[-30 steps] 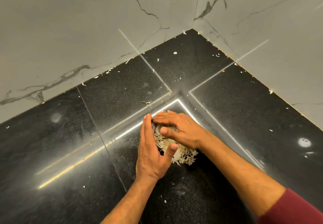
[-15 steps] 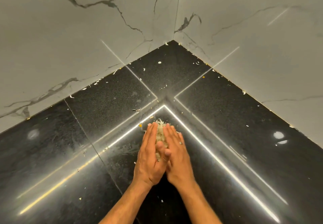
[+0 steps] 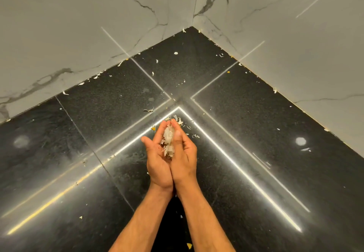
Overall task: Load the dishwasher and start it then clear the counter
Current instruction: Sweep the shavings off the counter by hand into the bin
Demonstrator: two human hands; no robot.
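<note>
Black granite counter [image 3: 256,133] half cleared — left hand [image 3: 157,161] and right hand [image 3: 184,159] cup gathered peel scraps [image 3: 168,140]; stray flakes [image 3: 175,53] remain.

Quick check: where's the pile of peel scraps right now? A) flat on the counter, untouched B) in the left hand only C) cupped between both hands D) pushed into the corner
C: the peel scraps sit between the left hand and right hand, pressed together above the black counter.

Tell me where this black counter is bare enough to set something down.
Barest: the right stretch of the black counter between the bright light streak and the marble wall, and the left slab. Peel scraps crowd the back corner and wall edges. Both hands, left hand and right hand, cup a peel pile at centre.
</note>
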